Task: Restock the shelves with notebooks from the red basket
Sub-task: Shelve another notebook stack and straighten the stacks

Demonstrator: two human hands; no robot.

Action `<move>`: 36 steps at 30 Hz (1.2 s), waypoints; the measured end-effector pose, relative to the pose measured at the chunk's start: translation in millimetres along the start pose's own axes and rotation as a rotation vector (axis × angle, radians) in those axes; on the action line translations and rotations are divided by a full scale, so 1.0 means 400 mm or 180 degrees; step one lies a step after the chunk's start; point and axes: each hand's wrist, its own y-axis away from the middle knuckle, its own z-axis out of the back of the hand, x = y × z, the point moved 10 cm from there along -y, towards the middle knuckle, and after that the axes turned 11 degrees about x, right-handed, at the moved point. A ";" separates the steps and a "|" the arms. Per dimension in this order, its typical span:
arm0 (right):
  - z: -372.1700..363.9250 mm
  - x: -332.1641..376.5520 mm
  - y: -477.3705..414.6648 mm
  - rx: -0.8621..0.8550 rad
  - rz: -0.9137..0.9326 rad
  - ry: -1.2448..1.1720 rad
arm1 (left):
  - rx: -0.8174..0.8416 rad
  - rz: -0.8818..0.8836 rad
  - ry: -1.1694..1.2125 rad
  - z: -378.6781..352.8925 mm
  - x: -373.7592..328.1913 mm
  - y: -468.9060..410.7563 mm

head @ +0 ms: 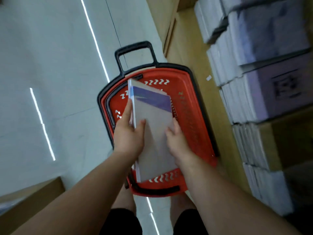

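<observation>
Head view: notebook stack [152,131] held above red basket [191,92], long axis near-to-far. Left hand [128,138] grips left spine edge; right hand [177,141] clamps right edge. Shelves [264,92] lie right (right hand nearer).

I read no text, number or brand on the notebook [152,129] cover. The dark printed mark [285,86] on the purple pack [264,100], far right, is too blurred to decipher.
</observation>
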 end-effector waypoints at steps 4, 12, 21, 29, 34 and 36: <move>0.019 0.183 0.264 0.0073 0.0273 -0.0106 | -0.0064 -0.0197 0.0157 0.110 -0.197 0.200; 0.063 0.477 0.747 0.0386 0.0926 -0.0309 | 0.0016 -0.0629 0.0731 0.271 -0.545 0.582; 0.123 0.680 0.957 0.0521 0.1386 -0.0780 | 0.0672 -0.1020 0.1150 0.333 -0.788 0.663; 0.111 0.753 1.017 -0.0479 0.1630 -0.1560 | 0.1602 -0.0960 0.0722 0.373 -0.924 0.547; 0.123 0.764 1.095 -0.0995 0.1825 -0.1978 | 0.2107 -0.0896 0.0465 0.347 -1.022 0.522; 0.150 0.762 1.136 -0.1189 0.1934 -0.2106 | 0.2292 -0.0890 0.0412 0.312 -1.062 0.529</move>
